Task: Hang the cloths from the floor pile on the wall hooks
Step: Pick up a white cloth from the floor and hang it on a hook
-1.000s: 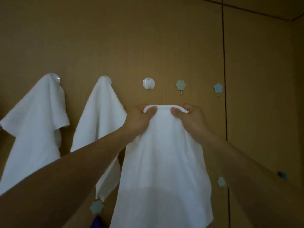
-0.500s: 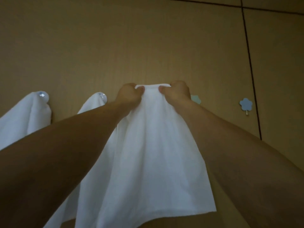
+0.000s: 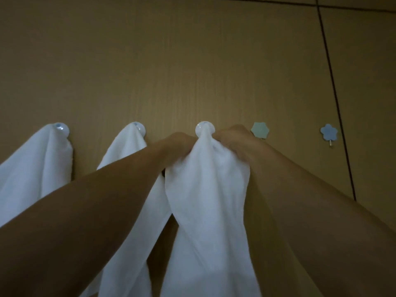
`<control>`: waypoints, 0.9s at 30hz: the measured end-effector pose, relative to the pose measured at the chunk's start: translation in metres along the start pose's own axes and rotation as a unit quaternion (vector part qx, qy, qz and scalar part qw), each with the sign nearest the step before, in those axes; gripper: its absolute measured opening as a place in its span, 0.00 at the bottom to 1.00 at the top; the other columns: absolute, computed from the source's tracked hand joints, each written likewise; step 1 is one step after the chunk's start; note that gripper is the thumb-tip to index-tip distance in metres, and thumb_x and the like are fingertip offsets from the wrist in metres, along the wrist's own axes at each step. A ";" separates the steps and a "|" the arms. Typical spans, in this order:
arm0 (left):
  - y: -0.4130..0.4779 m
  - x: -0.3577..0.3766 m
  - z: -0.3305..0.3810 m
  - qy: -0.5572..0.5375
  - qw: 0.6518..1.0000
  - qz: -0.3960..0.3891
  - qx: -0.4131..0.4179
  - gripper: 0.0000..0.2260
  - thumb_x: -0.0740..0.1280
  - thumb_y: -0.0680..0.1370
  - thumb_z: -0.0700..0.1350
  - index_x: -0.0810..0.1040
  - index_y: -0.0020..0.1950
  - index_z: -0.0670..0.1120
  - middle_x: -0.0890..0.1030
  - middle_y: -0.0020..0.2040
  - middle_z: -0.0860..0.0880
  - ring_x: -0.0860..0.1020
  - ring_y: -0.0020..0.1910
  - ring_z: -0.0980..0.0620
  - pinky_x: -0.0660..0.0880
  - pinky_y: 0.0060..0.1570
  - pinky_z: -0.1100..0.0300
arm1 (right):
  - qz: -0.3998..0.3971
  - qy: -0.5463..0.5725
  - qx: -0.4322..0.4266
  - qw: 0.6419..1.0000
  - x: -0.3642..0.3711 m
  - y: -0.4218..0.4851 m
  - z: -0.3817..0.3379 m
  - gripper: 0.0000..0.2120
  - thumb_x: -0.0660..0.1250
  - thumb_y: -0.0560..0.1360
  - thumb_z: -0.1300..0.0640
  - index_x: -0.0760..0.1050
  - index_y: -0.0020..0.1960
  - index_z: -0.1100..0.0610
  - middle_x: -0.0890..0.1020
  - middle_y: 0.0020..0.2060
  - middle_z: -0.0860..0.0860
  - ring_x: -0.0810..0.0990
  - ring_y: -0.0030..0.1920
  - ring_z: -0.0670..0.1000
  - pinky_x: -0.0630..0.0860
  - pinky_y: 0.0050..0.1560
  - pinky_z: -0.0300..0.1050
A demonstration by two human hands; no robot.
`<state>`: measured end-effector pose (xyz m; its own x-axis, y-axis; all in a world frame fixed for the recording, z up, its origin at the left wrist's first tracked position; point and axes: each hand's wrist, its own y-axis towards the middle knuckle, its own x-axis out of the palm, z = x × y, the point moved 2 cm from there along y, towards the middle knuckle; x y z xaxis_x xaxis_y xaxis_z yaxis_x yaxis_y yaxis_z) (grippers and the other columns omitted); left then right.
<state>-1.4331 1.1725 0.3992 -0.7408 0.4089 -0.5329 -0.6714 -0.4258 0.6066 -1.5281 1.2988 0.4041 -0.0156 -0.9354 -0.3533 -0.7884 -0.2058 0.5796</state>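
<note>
At hook 3 [image 3: 201, 126] I've got the cloth [image 3: 205, 189] peaked over it, left hand [image 3: 180, 144] and right hand [image 3: 231, 142] both bunching its top just below. Hanging step, near done. Next: ease both grips off, check it holds.

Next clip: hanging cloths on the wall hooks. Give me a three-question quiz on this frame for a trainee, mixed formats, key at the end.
1. True or false: the left hand and right hand both grip the cloth whose top meets the round white hook.
2. How many other cloths hang on hooks with no hand on them? A) one B) two C) three
3. Fill in: of the two bare hooks, the ____ one lies nearer the right hand.

Key
1. True.
2. B: the far-left cloth and the second cloth.
3. Green: the green hook is beside the right hand, and the blue hook is farther right.
</note>
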 end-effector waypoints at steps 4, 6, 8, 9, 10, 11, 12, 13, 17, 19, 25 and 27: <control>0.004 -0.004 0.007 0.215 0.959 0.170 0.066 0.17 0.63 0.74 0.58 0.69 0.46 0.44 0.74 0.42 0.50 0.72 0.37 0.50 0.67 0.37 0.56 | 0.180 -0.244 -0.118 0.946 -0.014 -0.007 -0.007 0.17 0.65 0.71 0.43 0.74 0.51 0.55 0.76 0.52 0.51 0.75 0.53 0.55 0.70 0.52 0.52; 0.000 -0.002 0.009 0.229 0.933 0.227 0.160 0.12 0.63 0.76 0.52 0.71 0.54 0.45 0.73 0.49 0.47 0.73 0.46 0.47 0.68 0.43 0.53 | 0.237 -0.268 -0.240 0.902 -0.014 -0.017 -0.005 0.09 0.63 0.74 0.51 0.76 0.51 0.54 0.75 0.53 0.53 0.71 0.56 0.56 0.65 0.56 0.53; -0.004 0.002 0.010 0.169 0.931 0.225 0.233 0.09 0.59 0.78 0.47 0.76 0.50 0.45 0.78 0.48 0.46 0.75 0.45 0.49 0.67 0.41 0.58 | 0.210 -0.228 -0.337 0.889 -0.005 -0.028 0.001 0.10 0.59 0.77 0.54 0.76 0.43 0.57 0.78 0.43 0.52 0.75 0.48 0.56 0.70 0.51 0.52; -0.007 0.004 0.011 0.124 0.939 0.211 0.243 0.10 0.57 0.79 0.48 0.76 0.45 0.46 0.79 0.45 0.47 0.75 0.41 0.52 0.65 0.37 0.60 | 0.183 -0.201 -0.357 0.894 0.001 -0.032 0.005 0.13 0.58 0.78 0.53 0.73 0.39 0.57 0.77 0.38 0.51 0.76 0.43 0.55 0.71 0.48 0.52; -0.008 0.006 0.011 0.088 0.948 0.192 0.239 0.12 0.57 0.79 0.50 0.75 0.41 0.47 0.79 0.41 0.49 0.74 0.37 0.55 0.63 0.34 0.62 | 0.155 -0.172 -0.360 0.904 0.005 -0.035 0.007 0.14 0.57 0.79 0.52 0.72 0.38 0.56 0.77 0.35 0.51 0.75 0.40 0.55 0.71 0.44 0.51; -0.008 0.009 0.011 0.070 0.955 0.169 0.234 0.12 0.59 0.79 0.52 0.74 0.41 0.47 0.77 0.39 0.51 0.72 0.35 0.58 0.62 0.32 0.64 | 0.131 -0.143 -0.356 0.914 0.009 -0.035 0.010 0.14 0.57 0.79 0.51 0.73 0.40 0.57 0.77 0.36 0.51 0.75 0.39 0.54 0.70 0.42 0.49; -0.008 0.011 0.012 0.076 0.958 0.149 0.231 0.11 0.61 0.78 0.52 0.74 0.43 0.47 0.75 0.39 0.53 0.71 0.35 0.59 0.62 0.32 0.64 | 0.108 -0.122 -0.344 0.925 0.011 -0.033 0.011 0.12 0.58 0.78 0.51 0.75 0.45 0.58 0.79 0.39 0.52 0.76 0.40 0.54 0.70 0.40 0.47; -0.007 0.013 0.012 0.093 0.959 0.134 0.232 0.09 0.63 0.78 0.50 0.75 0.47 0.45 0.74 0.40 0.53 0.72 0.36 0.57 0.62 0.33 0.63 | 0.084 -0.104 -0.327 0.935 0.014 -0.033 0.013 0.11 0.59 0.78 0.53 0.76 0.51 0.59 0.80 0.42 0.53 0.77 0.42 0.53 0.71 0.41 0.47; -0.011 0.012 0.002 0.007 0.979 0.086 0.186 0.04 0.61 0.75 0.37 0.75 0.46 0.43 0.75 0.40 0.51 0.73 0.39 0.52 0.66 0.31 0.69 | -0.024 0.029 -0.239 0.970 0.017 -0.028 0.023 0.09 0.60 0.77 0.60 0.77 0.53 0.59 0.81 0.46 0.54 0.80 0.45 0.54 0.75 0.43 0.47; -0.014 0.008 -0.002 -0.111 0.986 0.044 0.114 0.06 0.60 0.74 0.36 0.76 0.42 0.44 0.77 0.38 0.48 0.76 0.36 0.52 0.71 0.28 0.68 | -0.060 0.134 -0.171 0.974 0.011 -0.026 0.030 0.06 0.62 0.76 0.60 0.77 0.44 0.55 0.81 0.38 0.51 0.82 0.36 0.48 0.76 0.32 0.39; -0.026 0.017 -0.013 -0.118 0.993 0.009 0.016 0.08 0.60 0.80 0.46 0.77 0.53 0.44 0.78 0.41 0.51 0.76 0.37 0.55 0.70 0.27 0.63 | -0.077 0.075 -0.159 0.981 0.015 -0.034 0.045 0.08 0.60 0.79 0.54 0.75 0.50 0.56 0.80 0.43 0.51 0.79 0.41 0.51 0.71 0.35 0.41; -0.029 0.028 -0.016 -0.045 0.994 0.068 0.075 0.11 0.57 0.81 0.48 0.74 0.56 0.44 0.76 0.43 0.52 0.72 0.37 0.59 0.64 0.31 0.65 | -0.056 0.009 -0.191 0.980 0.021 -0.043 0.048 0.13 0.57 0.79 0.52 0.73 0.59 0.57 0.78 0.46 0.50 0.76 0.41 0.49 0.69 0.35 0.42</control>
<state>-1.4344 1.1836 0.3572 -0.8150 0.4295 -0.3891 -0.5495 -0.3594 0.7543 -1.5235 1.3017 0.3365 0.0709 -0.9050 -0.4195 -0.4962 -0.3968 0.7722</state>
